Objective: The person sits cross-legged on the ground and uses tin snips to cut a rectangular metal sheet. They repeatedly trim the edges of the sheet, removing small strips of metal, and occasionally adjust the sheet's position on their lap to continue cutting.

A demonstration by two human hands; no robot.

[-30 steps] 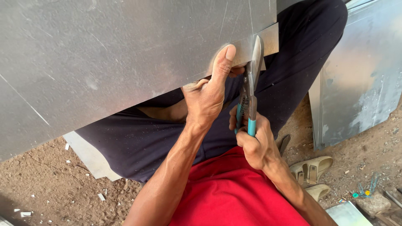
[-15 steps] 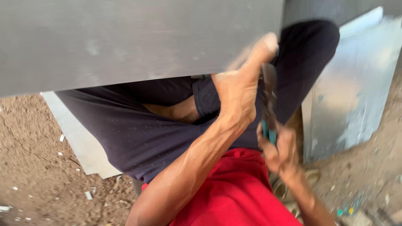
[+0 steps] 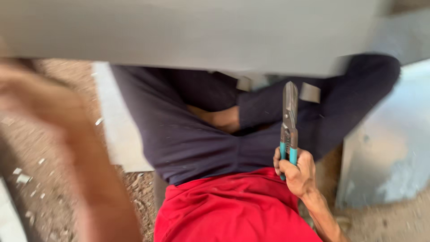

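My right hand [image 3: 296, 171] grips the teal handles of a pair of tin snips [image 3: 289, 121], blades closed and pointing up just below the edge of a large grey metal sheet [image 3: 192, 31] that spans the top of the view. My left arm and left hand [image 3: 27, 96] are a heavy blur at the left side, away from the sheet; the hand's fingers and anything in it cannot be made out. My crossed legs in dark trousers [image 3: 188, 134] and my red shirt [image 3: 228, 210] lie under the sheet.
Another bent metal sheet panel [image 3: 385, 152] stands on the right. A pale flat sheet [image 3: 118, 125] lies on the dirt ground under my left leg. Small metal scraps [image 3: 22, 177] are scattered on the soil at the left.
My left hand has let go of the sheet's edge and swung out to the left. The snips have come off the sheet and dropped lower. The view has shifted.
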